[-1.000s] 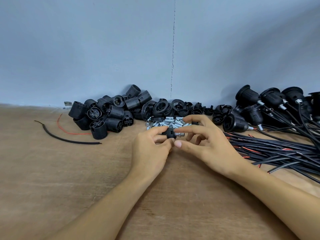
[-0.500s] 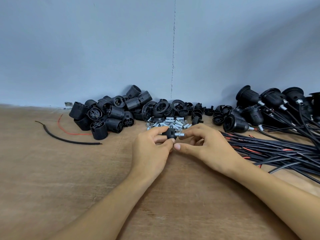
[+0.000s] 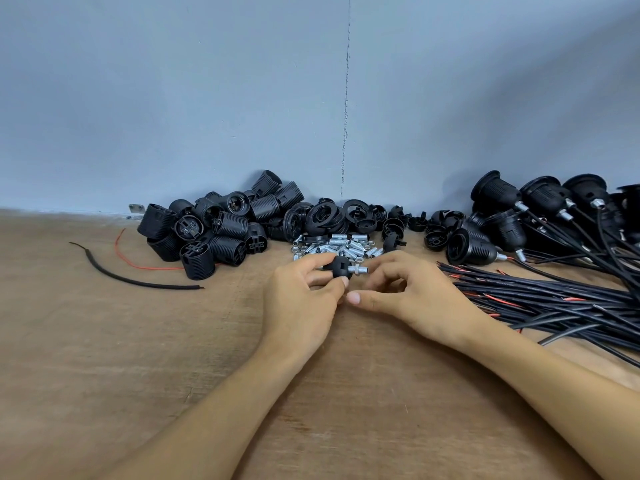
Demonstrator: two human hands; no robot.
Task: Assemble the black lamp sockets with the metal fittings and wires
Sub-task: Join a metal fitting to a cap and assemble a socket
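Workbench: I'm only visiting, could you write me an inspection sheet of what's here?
Surface: brown wooden tabletop.
Job's things: pile of black ribbed plastic socket bodies; heap of silver threaded metal fittings; wired black sockets far right.
Clutter: loose black cable scrap, thin red wire.
Hands: left hand grips small black plastic cap with fitting; right hand curled beside it, contact unclear.
Cables: bundle of black wires, right.
Surroundings: grey-blue wall.

Two bare hands in shot, left hand (image 3: 301,299) and right hand (image 3: 412,296), each on a bare forearm (image 3: 214,410) running off the bottom edge. Slim fingers, nails trimmed short, right thumbnail (image 3: 353,298) plainly showing.
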